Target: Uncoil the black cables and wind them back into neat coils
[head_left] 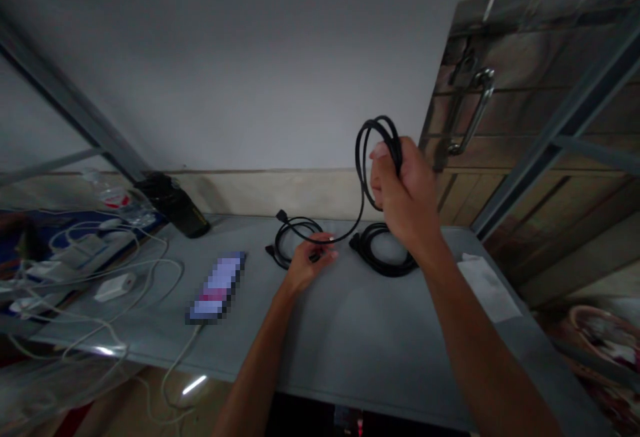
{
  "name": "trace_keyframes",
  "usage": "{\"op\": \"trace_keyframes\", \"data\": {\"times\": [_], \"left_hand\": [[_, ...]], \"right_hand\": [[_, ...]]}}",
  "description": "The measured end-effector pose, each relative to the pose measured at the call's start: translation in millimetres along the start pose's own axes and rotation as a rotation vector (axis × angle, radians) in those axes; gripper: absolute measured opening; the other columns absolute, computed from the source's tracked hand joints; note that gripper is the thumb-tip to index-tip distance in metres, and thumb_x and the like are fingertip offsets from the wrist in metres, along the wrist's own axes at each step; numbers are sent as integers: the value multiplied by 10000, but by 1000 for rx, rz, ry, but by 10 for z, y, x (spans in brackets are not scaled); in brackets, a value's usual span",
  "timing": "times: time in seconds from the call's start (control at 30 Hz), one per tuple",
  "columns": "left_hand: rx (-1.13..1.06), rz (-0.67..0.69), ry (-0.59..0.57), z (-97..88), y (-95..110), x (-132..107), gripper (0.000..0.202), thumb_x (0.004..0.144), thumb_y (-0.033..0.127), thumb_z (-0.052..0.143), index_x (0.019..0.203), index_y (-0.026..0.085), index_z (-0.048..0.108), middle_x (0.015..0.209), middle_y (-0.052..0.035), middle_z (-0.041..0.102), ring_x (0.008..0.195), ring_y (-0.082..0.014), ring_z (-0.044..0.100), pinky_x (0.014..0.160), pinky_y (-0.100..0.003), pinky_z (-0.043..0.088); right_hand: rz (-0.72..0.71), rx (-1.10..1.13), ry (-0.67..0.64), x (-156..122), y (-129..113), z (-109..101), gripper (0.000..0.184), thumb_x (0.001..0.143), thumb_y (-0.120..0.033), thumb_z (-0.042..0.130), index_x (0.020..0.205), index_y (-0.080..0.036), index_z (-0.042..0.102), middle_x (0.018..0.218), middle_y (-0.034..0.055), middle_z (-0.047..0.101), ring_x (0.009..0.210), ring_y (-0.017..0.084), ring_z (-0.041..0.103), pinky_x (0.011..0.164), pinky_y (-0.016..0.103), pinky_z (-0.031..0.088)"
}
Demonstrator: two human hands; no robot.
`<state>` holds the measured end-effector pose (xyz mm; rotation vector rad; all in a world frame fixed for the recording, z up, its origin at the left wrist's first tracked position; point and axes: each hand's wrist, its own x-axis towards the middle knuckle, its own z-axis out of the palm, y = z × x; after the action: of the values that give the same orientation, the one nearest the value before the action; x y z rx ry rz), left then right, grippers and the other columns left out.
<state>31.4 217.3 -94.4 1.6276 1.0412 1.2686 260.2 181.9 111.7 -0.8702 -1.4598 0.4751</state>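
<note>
My right hand (406, 190) is raised above the desk, its fingers wrapped round loops of a black cable (361, 157). From those loops the cable hangs and curves left across the fingertips of my left hand (307, 265), ending near a black plug (281, 216). My left hand is low over the desk, thumb and fingers apart, beside a coiled black cable (278, 245) that it partly hides. Another black cable coil (383, 269) lies on the desk below my right hand, partly covered by my wrist.
On the grey desk (350, 337) lie a phone (219, 288) with a charging cord, a white charger (115, 287) and tangled white cables. A dark bottle (175, 205) and a clear bottle (120, 198) lean at the left back. White paper (489, 287) sits right. Metal posts frame both sides.
</note>
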Motion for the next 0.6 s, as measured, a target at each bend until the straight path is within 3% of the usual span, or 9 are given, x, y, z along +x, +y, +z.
{"op": "trace_keyframes", "data": {"times": [0.1, 0.2, 0.37, 0.5, 0.6], "left_hand": [[-163, -65, -86, 6, 27, -7, 598, 758, 511, 1020, 1255, 228, 845, 1135, -145, 834, 1045, -343, 792, 865, -434, 627], [-302, -94, -75, -4, 50, -3, 559, 809, 498, 997, 1278, 233, 847, 1114, -145, 831, 1057, -332, 789, 847, -408, 616], [-532, -85, 84, -87, 87, 40, 372, 940, 483, 874, 1184, 204, 850, 967, -80, 788, 844, -202, 726, 746, -322, 566], [-689, -90, 192, -183, 73, 88, 268, 938, 400, 873, 1100, 189, 840, 898, -33, 738, 749, -138, 659, 707, -276, 544], [-785, -111, 261, -248, 11, 116, 237, 967, 408, 844, 1092, 207, 822, 893, -22, 737, 749, -133, 660, 718, -274, 558]], "right_hand": [[-14, -104, -26, -40, 43, 171, 308, 1182, -556, 468, 1013, -299, 477, 754, -46, 549, 679, 175, 594, 635, 309, 414], [-8, -175, -130, -82, 114, 324, 273, 1175, -522, 471, 1025, -295, 450, 786, -32, 608, 717, 194, 620, 686, 325, 422], [1, -254, -309, -138, 191, 454, 328, 1175, -592, 496, 1069, -282, 476, 895, 12, 700, 808, 232, 693, 734, 335, 432], [49, -274, -398, -123, 221, 447, 315, 1220, -488, 386, 1043, -265, 521, 813, 14, 708, 693, 209, 694, 696, 323, 456], [103, -170, -374, -73, 265, 375, 307, 1226, -429, 362, 1067, -243, 549, 926, 45, 793, 664, 171, 738, 689, 299, 534]]}}
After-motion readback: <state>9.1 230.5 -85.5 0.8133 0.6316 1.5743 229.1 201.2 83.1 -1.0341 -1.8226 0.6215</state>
